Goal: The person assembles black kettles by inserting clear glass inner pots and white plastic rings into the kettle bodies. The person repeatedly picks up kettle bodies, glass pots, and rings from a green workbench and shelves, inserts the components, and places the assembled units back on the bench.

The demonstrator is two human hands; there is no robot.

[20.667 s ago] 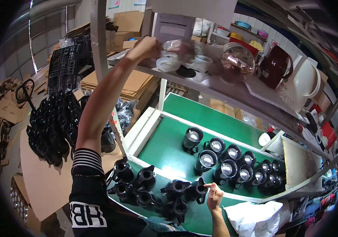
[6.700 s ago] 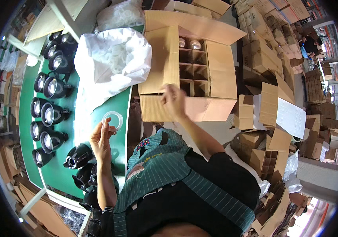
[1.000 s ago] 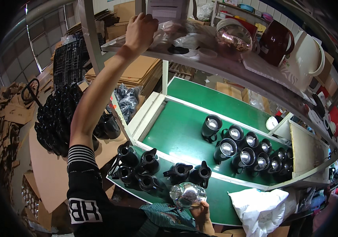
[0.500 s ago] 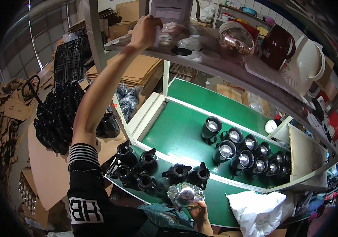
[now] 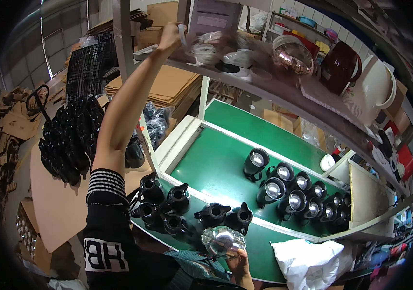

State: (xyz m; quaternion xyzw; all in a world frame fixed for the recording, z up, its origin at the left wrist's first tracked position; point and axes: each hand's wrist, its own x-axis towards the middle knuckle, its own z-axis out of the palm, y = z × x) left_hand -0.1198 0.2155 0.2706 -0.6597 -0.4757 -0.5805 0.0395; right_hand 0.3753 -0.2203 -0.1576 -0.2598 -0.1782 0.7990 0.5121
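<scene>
My left hand (image 5: 170, 38) is raised to the left end of the shelf, its fingers closed on a thin whitish band (image 5: 182, 35), perhaps a ring seen edge-on. Low in front of me, my right hand (image 5: 238, 261) grips a silvery glass flask liner (image 5: 223, 241), which lies tilted with its narrow neck to the left. Just beyond the liner are black jug bodies with open tops, such as this jug body (image 5: 215, 212), on the green worktop (image 5: 259, 237). White rings (image 5: 205, 54) lie on the shelf, right of my left hand.
Black jugs with shiny liners inside (image 5: 275, 188) stand in rows on the green table at right. A white bag (image 5: 308, 263) sits at the near right. A dark red kettle (image 5: 340, 67) is on the shelf. Black jug parts (image 5: 69, 140) are piled at left.
My left hand has drawn slightly left along the shelf with the whitish band. My right hand and the flask liner have shifted only slightly; the whole view has moved a little.
</scene>
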